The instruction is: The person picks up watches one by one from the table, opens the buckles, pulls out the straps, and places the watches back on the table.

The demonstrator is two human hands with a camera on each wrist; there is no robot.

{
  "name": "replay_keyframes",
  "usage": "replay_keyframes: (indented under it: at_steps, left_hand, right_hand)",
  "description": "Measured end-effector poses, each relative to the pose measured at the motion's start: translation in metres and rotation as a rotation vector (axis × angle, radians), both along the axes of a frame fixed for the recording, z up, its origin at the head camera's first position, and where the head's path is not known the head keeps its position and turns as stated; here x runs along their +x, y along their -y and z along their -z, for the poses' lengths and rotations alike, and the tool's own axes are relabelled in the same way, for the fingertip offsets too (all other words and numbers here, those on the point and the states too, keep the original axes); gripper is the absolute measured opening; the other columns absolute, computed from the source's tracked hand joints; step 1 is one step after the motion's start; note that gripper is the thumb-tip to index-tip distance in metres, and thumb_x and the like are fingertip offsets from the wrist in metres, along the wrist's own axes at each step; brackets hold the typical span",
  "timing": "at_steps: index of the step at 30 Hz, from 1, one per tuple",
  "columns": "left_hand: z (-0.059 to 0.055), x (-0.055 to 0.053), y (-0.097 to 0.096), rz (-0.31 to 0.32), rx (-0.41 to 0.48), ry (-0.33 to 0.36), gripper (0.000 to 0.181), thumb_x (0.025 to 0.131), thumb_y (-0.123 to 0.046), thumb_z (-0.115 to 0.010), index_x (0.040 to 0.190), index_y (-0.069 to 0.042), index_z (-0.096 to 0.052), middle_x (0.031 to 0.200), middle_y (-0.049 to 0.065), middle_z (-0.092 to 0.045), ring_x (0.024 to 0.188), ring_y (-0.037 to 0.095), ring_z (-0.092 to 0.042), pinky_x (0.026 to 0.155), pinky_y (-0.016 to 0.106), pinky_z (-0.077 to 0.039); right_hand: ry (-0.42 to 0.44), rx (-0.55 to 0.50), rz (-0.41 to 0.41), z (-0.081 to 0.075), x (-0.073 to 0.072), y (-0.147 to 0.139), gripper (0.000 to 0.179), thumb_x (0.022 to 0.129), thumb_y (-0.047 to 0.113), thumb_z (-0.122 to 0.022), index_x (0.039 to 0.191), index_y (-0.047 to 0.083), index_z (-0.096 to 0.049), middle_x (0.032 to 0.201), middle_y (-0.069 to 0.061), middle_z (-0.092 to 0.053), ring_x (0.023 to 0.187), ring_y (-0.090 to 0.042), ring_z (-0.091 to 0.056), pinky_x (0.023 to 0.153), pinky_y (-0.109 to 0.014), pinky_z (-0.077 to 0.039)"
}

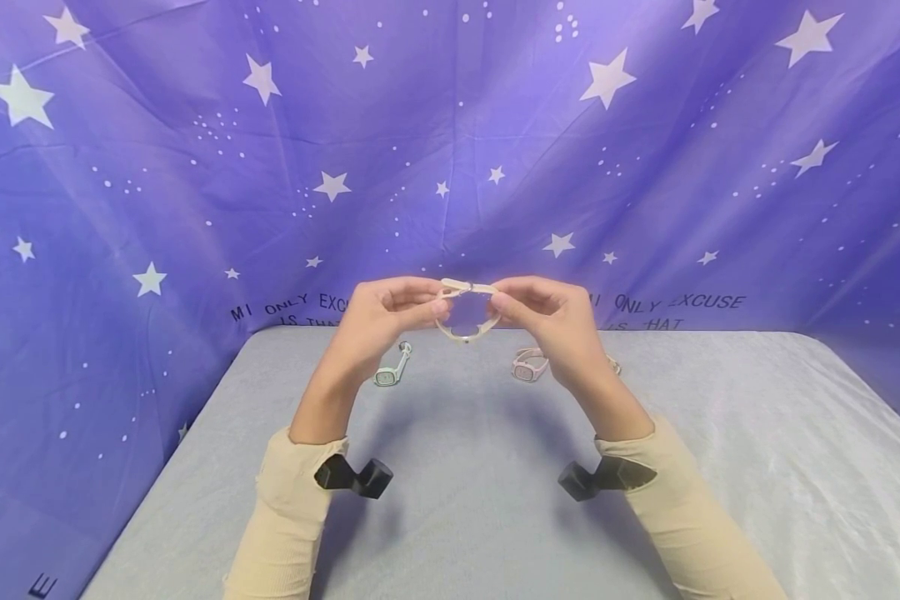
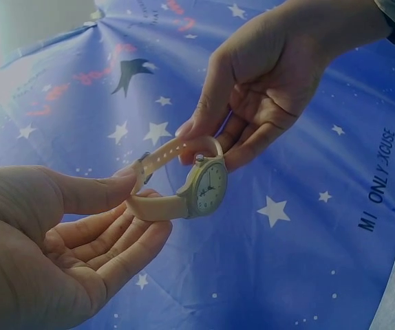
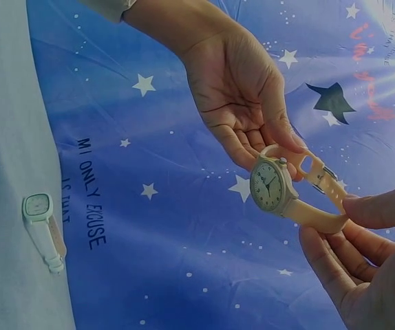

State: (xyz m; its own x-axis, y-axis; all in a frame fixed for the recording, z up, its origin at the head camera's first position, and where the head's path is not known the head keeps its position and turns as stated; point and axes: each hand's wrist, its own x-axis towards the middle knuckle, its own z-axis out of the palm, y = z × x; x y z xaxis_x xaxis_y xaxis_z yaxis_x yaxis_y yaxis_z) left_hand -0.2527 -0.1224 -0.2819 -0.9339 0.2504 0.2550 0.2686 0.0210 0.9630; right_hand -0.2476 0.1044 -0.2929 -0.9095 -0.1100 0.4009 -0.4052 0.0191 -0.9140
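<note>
Held up above the far part of the table, a cream wristwatch has its strap curved into a loop, with the metal buckle on the upper side. My left hand pinches one side of the strap between thumb and fingers. On the opposite side, my right hand grips the strap the same way. The round dial with dark numerals and hands faces away from me, low on the loop. In the left wrist view, a row of holes shows along the strap.
On the grey cloth-covered table lie a mint green watch at left and a pink watch at right. Another small item is mostly hidden behind my right wrist. A purple star-patterned curtain hangs behind the table.
</note>
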Motion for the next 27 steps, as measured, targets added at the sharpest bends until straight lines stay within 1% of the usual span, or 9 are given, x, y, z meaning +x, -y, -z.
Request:
replay_keyframes:
  at_steps: [3,7,10,12,15,22,27]
  left_hand:
    - [0.0003,-0.0003,0.0008,0.005,0.004,-0.006,0.029,0.089,0.001,-0.074,0.117,0.008,-0.069,0.107,0.016,-0.077,0.090,0.016,-0.076,0.090,0.037,-0.062]
    - [0.0003,-0.0002,0.0020,0.005,0.004,-0.015,0.029,0.090,0.000,-0.074,0.117,0.007,-0.070,0.107,0.016,-0.077,0.096,0.026,-0.076,0.090,0.037,-0.062]
    - [0.0001,-0.0001,0.0027,0.002,-0.001,-0.021,0.029,0.089,-0.002,-0.075,0.116,0.006,-0.070,0.106,0.014,-0.077,0.099,0.030,-0.075,0.090,0.038,-0.062]
    - [-0.0003,0.0002,0.0033,0.000,0.001,-0.023,0.028,0.089,-0.002,-0.075,0.116,0.006,-0.070,0.106,0.014,-0.077,0.098,0.029,-0.076,0.090,0.038,-0.062]
    - [-0.0009,0.0005,0.0044,-0.004,0.002,-0.021,0.028,0.089,-0.002,-0.075,0.116,0.006,-0.070,0.106,0.014,-0.077,0.095,0.023,-0.076,0.091,0.039,-0.062]
    - [-0.0014,0.0008,0.0054,-0.013,0.011,-0.017,0.029,0.089,-0.002,-0.075,0.117,0.007,-0.070,0.107,0.016,-0.077,0.091,0.017,-0.076,0.097,0.051,-0.057]
    - [-0.0009,0.0001,0.0063,-0.020,0.021,-0.014,0.030,0.089,-0.001,-0.075,0.117,0.008,-0.069,0.105,0.013,-0.077,0.091,0.016,-0.076,0.093,0.042,-0.061]
  right_hand:
    - [0.005,-0.007,0.002,0.0001,0.0000,-0.0003,0.024,0.091,0.001,-0.073,0.111,-0.010,-0.070,0.084,0.008,-0.077,0.081,-0.013,-0.074,0.082,-0.034,-0.064]
    - [0.011,-0.013,0.005,0.0001,0.0000,-0.0007,0.024,0.091,0.001,-0.074,0.111,-0.010,-0.070,0.085,0.008,-0.077,0.082,-0.013,-0.074,0.083,-0.034,-0.064]
    - [0.016,-0.015,0.007,0.0001,-0.0002,-0.0009,0.024,0.090,0.002,-0.074,0.111,-0.010,-0.070,0.085,0.007,-0.077,0.082,-0.013,-0.074,0.083,-0.034,-0.063]
    - [0.018,-0.016,0.008,0.0001,-0.0004,-0.0009,0.024,0.090,0.002,-0.074,0.111,-0.010,-0.070,0.085,0.007,-0.077,0.082,-0.014,-0.074,0.083,-0.034,-0.064]
    - [0.017,-0.019,0.005,-0.0001,-0.0001,-0.0012,0.024,0.091,0.002,-0.074,0.111,-0.011,-0.070,0.086,0.006,-0.077,0.082,-0.014,-0.074,0.082,-0.034,-0.064]
    - [0.000,-0.019,0.004,0.0008,-0.0002,-0.0022,0.023,0.090,0.003,-0.074,0.109,-0.009,-0.071,0.086,0.005,-0.077,0.083,-0.013,-0.074,0.083,-0.033,-0.063]
    - [-0.002,-0.022,0.003,0.0000,0.0004,-0.0020,0.022,0.090,0.004,-0.075,0.109,-0.008,-0.072,0.087,0.005,-0.077,0.083,-0.013,-0.074,0.083,-0.032,-0.063]
